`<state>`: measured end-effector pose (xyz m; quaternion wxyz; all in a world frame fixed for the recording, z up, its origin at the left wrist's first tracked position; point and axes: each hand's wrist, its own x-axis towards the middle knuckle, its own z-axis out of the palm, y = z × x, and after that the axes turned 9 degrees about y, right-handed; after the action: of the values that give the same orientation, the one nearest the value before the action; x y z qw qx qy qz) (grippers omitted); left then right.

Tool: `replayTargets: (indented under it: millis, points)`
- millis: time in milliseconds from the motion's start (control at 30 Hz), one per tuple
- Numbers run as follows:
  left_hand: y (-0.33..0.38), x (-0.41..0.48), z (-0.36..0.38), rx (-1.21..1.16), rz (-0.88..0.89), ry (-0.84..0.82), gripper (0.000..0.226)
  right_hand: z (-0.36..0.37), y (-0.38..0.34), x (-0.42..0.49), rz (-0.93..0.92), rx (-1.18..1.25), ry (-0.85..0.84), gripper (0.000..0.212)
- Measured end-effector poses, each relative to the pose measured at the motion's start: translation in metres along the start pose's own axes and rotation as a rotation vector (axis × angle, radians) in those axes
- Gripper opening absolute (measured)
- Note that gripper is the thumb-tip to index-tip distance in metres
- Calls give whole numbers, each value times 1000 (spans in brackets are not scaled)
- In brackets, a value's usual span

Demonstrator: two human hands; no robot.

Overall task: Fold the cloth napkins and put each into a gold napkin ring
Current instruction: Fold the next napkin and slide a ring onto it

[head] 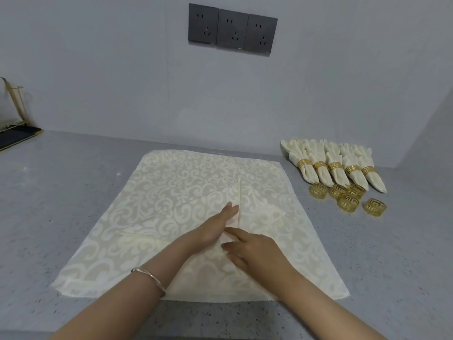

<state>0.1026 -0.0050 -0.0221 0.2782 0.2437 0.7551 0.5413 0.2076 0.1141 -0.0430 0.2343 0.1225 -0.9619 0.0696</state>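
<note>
Your napkin (196, 192) lies on the counter (61, 204) before you, both your hands (215, 224) on its middle. Far right lie five ringed napkins (333, 163), five rings (348, 200) just nearer. Sockets (232, 30) sit on the far wall.

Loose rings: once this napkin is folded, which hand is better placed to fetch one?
Right, probably. The loose rings lie on the counter to the right of the napkin; the right hand is nearer them, while the left hand would cross over.

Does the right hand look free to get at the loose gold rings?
Probably yes: the right hand lies flat on the napkin, holding nothing, with bare counter between it and the loose rings.
</note>
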Motion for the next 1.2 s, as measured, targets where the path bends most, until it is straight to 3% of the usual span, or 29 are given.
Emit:
replayTargets:
  millis: [67, 167, 267, 400, 467, 600, 767, 900, 1000, 1133, 1200]
  points:
    - [4, -2, -4, -5, 8, -12, 58, 5, 0, 2, -19, -79, 72, 14]
    - [6, -2, -13, 104, 67, 11, 53, 6, 5, -3, -4, -87, 135, 27]
    - [-2, 2, -37, 328, 202, 43, 37, -4, 21, -18, 68, 3, 133, 27]
    - [-21, 0, -69, 805, 414, 42, 70, -20, 48, -41, 232, 129, 137, 16]
    - [-26, 0, -76, 899, 516, 37, 71, -22, 56, -48, 275, 150, 152, 13]
    - [-29, -2, -83, 851, 578, 32, 56, -20, 54, -52, 275, 90, 144, 18]
    - [-27, 8, -90, 849, 560, -6, 44, -20, 48, -51, 265, 60, 91, 39]
    - [-24, 13, -90, 760, 513, -21, 39, -21, 44, -47, 313, 29, 97, 39]
    - [-13, 18, -87, 559, 415, -3, 19, -21, 41, -40, 427, 94, 135, 26]
    - [-7, 33, -80, 467, 284, 117, 40, -17, 46, -28, 649, 296, 269, 27]
    - [-10, 42, -76, 432, 204, 190, 23, -17, 48, -24, 715, 384, 334, 21]
